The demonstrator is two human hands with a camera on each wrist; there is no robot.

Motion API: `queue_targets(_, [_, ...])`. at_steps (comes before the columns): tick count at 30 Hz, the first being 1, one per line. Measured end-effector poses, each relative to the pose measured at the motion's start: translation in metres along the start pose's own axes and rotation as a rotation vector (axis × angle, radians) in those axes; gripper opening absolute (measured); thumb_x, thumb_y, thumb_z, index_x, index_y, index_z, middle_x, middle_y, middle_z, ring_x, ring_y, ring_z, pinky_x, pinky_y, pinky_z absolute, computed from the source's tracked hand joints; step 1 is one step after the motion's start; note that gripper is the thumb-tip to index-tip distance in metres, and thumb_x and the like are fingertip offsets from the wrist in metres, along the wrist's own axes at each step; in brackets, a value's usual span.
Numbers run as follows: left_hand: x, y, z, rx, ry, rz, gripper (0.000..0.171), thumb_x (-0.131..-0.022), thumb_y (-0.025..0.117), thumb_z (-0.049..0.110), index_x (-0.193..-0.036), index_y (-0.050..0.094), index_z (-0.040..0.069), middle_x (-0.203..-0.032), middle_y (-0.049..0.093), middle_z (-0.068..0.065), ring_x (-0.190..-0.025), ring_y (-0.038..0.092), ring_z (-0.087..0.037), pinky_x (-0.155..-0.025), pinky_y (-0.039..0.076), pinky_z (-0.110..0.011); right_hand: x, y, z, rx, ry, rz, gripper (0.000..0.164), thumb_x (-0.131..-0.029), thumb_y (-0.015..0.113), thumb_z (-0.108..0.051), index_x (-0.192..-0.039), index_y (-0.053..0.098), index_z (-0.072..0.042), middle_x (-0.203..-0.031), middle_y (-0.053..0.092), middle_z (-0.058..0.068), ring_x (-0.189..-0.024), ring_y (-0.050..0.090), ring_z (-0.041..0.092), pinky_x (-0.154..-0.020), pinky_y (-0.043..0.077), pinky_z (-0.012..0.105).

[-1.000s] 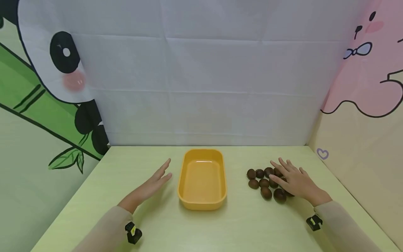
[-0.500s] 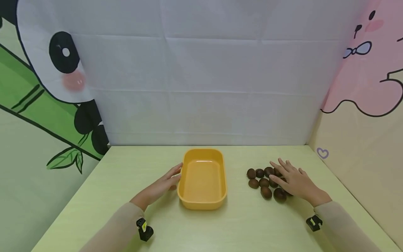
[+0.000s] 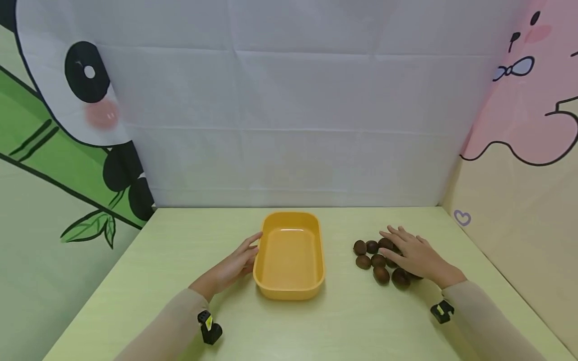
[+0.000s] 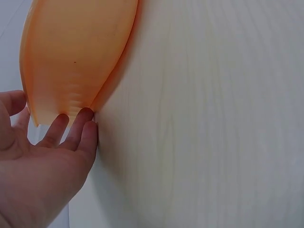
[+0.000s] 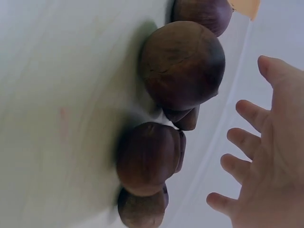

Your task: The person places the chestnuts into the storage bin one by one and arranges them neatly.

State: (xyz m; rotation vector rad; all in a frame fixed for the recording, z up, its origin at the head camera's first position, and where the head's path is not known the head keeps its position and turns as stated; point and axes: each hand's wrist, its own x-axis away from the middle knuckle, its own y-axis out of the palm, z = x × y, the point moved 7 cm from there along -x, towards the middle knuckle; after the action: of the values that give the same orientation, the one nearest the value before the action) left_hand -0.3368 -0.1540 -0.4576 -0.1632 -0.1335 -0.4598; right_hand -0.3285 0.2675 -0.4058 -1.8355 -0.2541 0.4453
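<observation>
An empty yellow tub (image 3: 289, 293) (image 4: 71, 61) sits mid-table. My left hand (image 3: 238, 259) (image 4: 42, 156) lies against its left wall, straight fingers touching the rim. To the right lies a cluster of several brown chestnuts (image 3: 377, 260) (image 5: 180, 66). My right hand (image 3: 408, 253) (image 5: 266, 152) hovers flat over the cluster's right part with fingers spread, hiding some nuts; in the right wrist view the fingers stand apart from the chestnuts and hold nothing.
The pale green table (image 3: 343, 321) is boxed in by a white cloth back wall (image 3: 289, 125), a panda-print panel (image 3: 67, 150) on the left and a pink cartoon panel (image 3: 524, 125) on the right. Small black-and-yellow cameras sit on both wrists.
My left hand slid right across the table until its fingers met the tub's left wall. My right hand shifted slightly left over the chestnuts.
</observation>
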Motion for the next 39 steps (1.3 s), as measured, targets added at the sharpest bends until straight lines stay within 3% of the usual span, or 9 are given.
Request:
queue_targets(10, [0.003, 0.002, 0.000, 0.034, 0.008, -0.038, 0.058, -0.111, 0.035, 0.033, -0.161, 0.007, 0.027, -0.159, 0.025, -0.021, -0.134, 0.049, -0.030, -0.117, 0.026, -0.051, -0.030, 0.012, -0.011, -0.098, -0.075, -0.132, 0.056, -0.101, 0.058, -0.042, -0.139, 0.056, 0.000, -0.146, 0.047, 0.027, -0.137, 0.038, 0.050, -0.103, 0.032, 0.071])
queue_targets(18, [0.004, 0.001, 0.000, 0.039, 0.003, -0.038, 0.059, -0.111, 0.036, 0.035, -0.161, 0.007, 0.027, -0.158, 0.026, -0.021, -0.130, 0.053, -0.029, -0.117, 0.026, -0.052, -0.048, 0.017, -0.026, -0.137, -0.158, -0.182, 0.036, -0.098, 0.066, -0.018, -0.131, 0.065, -0.005, -0.138, 0.058, 0.019, -0.130, 0.049, 0.044, -0.104, 0.038, 0.063])
queue_targets(22, [0.005, 0.000, 0.000, 0.039, 0.003, -0.036, 0.060, -0.110, 0.037, 0.036, -0.161, 0.007, 0.027, -0.158, 0.027, -0.021, -0.129, 0.053, -0.028, -0.117, 0.026, -0.052, -0.055, 0.020, -0.032, -0.114, -0.172, -0.204, 0.034, -0.095, 0.069, -0.013, -0.129, 0.067, -0.005, -0.133, 0.062, 0.016, -0.126, 0.053, 0.042, -0.102, 0.042, 0.059])
queue_targets(28, [0.003, 0.000, 0.000, 0.046, 0.015, -0.051, 0.060, -0.111, 0.036, 0.034, -0.161, 0.006, 0.025, -0.157, 0.028, -0.021, -0.130, 0.052, -0.029, -0.117, 0.025, -0.052, -0.065, 0.028, -0.030, -0.081, -0.112, -0.238, 0.035, -0.094, 0.070, -0.014, -0.129, 0.068, -0.009, -0.129, 0.065, 0.009, -0.120, 0.058, 0.035, -0.099, 0.046, 0.054])
queue_targets(39, [0.001, 0.001, 0.002, 0.048, 0.024, -0.060, 0.060, -0.111, 0.035, 0.033, -0.162, 0.005, 0.024, -0.157, 0.029, -0.022, -0.135, 0.048, -0.032, -0.117, 0.024, -0.052, -0.076, 0.034, -0.030, -0.058, -0.095, -0.281, 0.042, -0.093, 0.074, -0.027, -0.129, 0.069, -0.007, -0.128, 0.066, 0.011, -0.120, 0.058, 0.038, -0.100, 0.045, 0.057])
